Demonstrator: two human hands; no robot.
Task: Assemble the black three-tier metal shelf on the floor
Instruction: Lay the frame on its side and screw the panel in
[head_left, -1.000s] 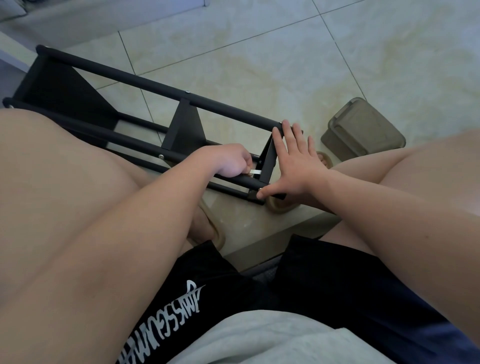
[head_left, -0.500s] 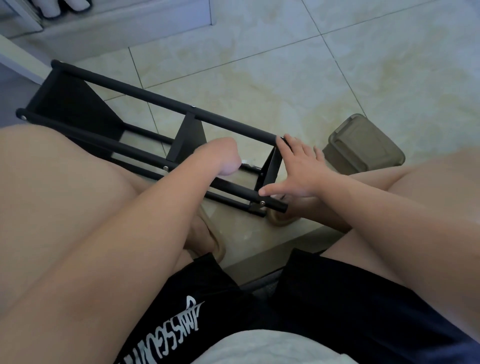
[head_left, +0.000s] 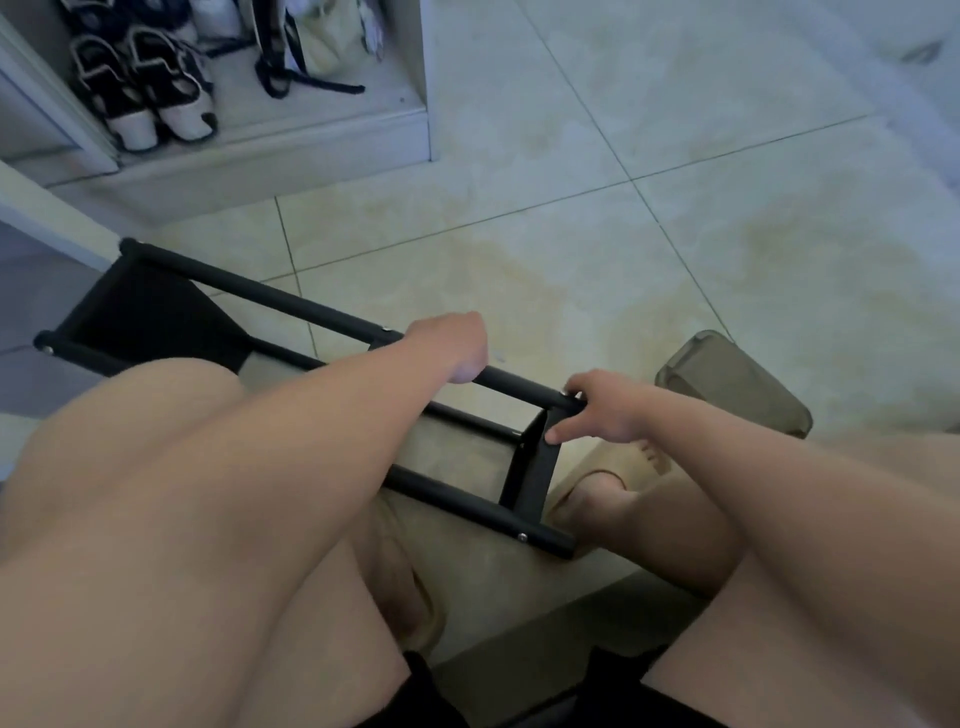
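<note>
The black metal shelf (head_left: 270, 299) lies on its side on the tiled floor between my knees, its poles running from far left to near right. My left hand (head_left: 457, 348) is curled in a fist over the far upper pole, just right of the middle panel; anything inside the fist is hidden. My right hand (head_left: 608, 410) grips the right end of that same pole, fingers hooked over it and the thumb against the end panel (head_left: 535, 478). My left forearm hides the middle panel.
A tan lidded bin (head_left: 727, 384) lies on the floor just right of the shelf's end. A white cabinet (head_left: 291, 140) at the far left holds black-and-white sandals (head_left: 150, 93) and a bag. My slippered feet sit under and beside the shelf.
My left hand rose from the near pole to the far upper pole. My right hand went from flat against the end panel to gripping the far pole's end. The view tilted up.
</note>
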